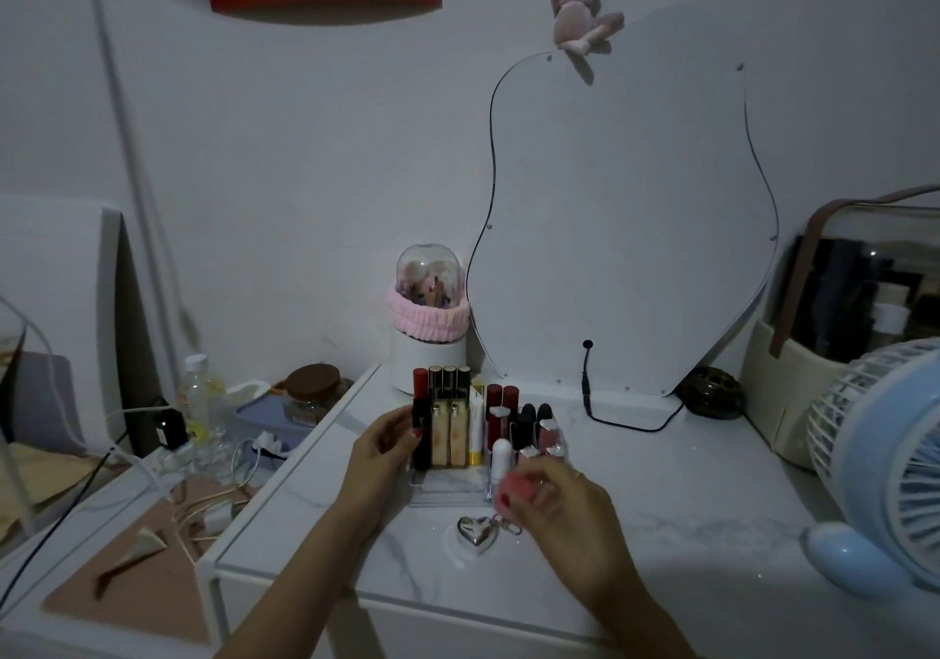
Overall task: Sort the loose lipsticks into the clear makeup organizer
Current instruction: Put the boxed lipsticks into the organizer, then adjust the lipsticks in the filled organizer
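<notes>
The clear makeup organizer [447, 495] stands on the white marble tabletop, filled with upright lipsticks [501, 401] and gold-capped tubes [450, 429]. My left hand [389, 442] rests against the organizer's left side, fingers around a black lipstick [421, 437] in the left slot. My right hand [554, 498] hovers at the organizer's front right corner, holding a round pink object [519, 491]; what it is I cannot tell. A white tube [501, 457] stands in a front slot just behind that hand.
A silver heart-shaped keychain [476, 531] lies in front of the organizer. A wavy mirror [620, 231] leans on the wall behind, with a black cable [592, 404]. A blue fan [880, 465] stands right, a domed brush holder [430, 317] behind left, cluttered lower table left.
</notes>
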